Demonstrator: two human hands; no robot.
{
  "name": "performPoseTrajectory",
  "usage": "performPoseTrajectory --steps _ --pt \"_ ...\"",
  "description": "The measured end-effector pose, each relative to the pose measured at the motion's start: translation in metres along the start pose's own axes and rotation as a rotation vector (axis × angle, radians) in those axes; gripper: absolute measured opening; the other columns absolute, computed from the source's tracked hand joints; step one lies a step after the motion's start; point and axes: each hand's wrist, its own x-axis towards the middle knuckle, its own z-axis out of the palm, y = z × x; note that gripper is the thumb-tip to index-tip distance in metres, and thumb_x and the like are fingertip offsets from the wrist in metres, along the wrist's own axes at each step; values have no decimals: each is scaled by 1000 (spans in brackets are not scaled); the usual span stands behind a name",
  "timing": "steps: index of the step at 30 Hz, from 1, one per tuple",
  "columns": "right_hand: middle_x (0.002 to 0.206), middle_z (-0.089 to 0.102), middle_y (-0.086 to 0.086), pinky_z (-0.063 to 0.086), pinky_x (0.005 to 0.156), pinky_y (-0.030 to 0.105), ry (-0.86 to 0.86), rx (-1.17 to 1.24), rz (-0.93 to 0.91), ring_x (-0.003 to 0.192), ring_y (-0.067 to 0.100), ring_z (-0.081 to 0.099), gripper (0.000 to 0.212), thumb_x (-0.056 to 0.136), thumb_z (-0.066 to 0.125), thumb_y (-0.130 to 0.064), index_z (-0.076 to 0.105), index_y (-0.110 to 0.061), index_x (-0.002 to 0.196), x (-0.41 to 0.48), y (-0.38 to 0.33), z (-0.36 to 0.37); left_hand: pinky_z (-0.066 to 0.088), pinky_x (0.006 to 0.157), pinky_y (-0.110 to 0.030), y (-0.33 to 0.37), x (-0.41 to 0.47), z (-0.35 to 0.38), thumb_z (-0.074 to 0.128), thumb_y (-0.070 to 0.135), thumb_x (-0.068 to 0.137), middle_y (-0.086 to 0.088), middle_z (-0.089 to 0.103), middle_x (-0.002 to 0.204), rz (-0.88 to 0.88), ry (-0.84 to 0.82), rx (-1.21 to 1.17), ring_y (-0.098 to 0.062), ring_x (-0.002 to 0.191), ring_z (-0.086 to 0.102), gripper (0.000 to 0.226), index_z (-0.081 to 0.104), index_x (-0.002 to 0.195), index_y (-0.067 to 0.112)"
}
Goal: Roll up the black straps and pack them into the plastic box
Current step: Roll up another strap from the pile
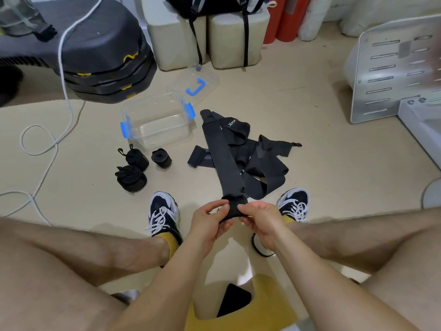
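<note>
So both hands are on the near end of one long black fabric strap: the left hand and right hand each pinch the small starter roll between thumb and fingertips, just in front of the person's knees. The rest of that strap runs away across the floor toward the clear plastic box with blue clips, which sits open and looks empty, its clear lid with the blue handle lying just behind it. Three finished black rolls sit on the floor beside the box, not packed yet. A loose pile of unrolled black straps lies under and to the right of the stretched one. My read: this stuff is light, soft and floppy, probably a bit stretchy, so the roll will want to loosen or go cone-shaped. I'd hold it at both edges of the roll, keep some tension on the tail, and grip a finished roll round its outside so it doesn't spring open.
</note>
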Motion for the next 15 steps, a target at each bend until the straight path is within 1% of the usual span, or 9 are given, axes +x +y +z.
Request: performPoseTrajectory --steps 2,3,5,6,9,10,12,13,15 --pt "78 67 15 54 56 19 24 46 7 58 17 61 9 86 73 -4 64 -2 86 2 -3 0 57 69 -23 0 0 -3 69 -1 89 -10 71 86 0 -90 -14 -19 70 68 16 74 99 10" --pt "77 66 15 55 55 18 30 70 15 57 17 61 10 87 72 -3 63 -3 84 2 -5 -1 57 73 -25 -1 1 -4 70 -8 85 -9 71 86 5 -122 11 -20 75 69 23 73 100 10" --pt "75 65 14 54 52 18 51 98 23 56 18 61 14 88 70 -1 59 -5 80 3 -7 -1 57 77 -26 -3 2 -6 67 -18 81 -9 69 88 31 -132 75 -20 80 69 35 72 102 10" --pt "76 64 14 54 51 18 57 93 25 55 18 61 15 89 70 -1 57 -5 81 3 -7 -1 57 76 -25 -3 3 -6 67 -19 80 -10 69 89 45 -113 83 -20 81 69 35 72 101 8" --pt "80 63 15 52 50 19 57 65 25 55 17 62 13 89 67 -2 56 -7 88 5 -5 1 57 75 -23 -6 5 -6 69 -14 83 -11 72 87 47 -67 62 -22 83 71 24 71 97 5" --pt "83 63 15 52 52 20 57 71 26 58 18 63 11 90 65 -1 56 -8 92 5 -4 2 57 77 -24 -7 6 -5 70 -12 82 -11 73 87 48 -62 67 -22 85 71 21 71 96 4" --pt "93 63 14 51 59 25 41 75 16 69 21 62 14 92 61 -1 61 -12 100 3 -5 4 55 82 -27 -10 7 -5 72 -10 82 -12 73 90 46 -55 80 -23 90 70 18 71 95 3" --pt "96 63 13 50 64 26 10 53 3 75 21 60 15 93 60 -1 64 -13 101 2 -6 4 55 84 -29 -10 8 -6 72 -9 82 -12 73 91 41 -53 69 -24 92 70 17 70 95 2" --pt "93 64 9 47 69 27 -111 -21 -25 81 18 60 15 93 63 -3 69 -13 103 -2 -10 3 56 84 -28 -9 10 -7 71 -8 83 -12 74 92 24 -53 4 -24 93 71 17 70 99 0"
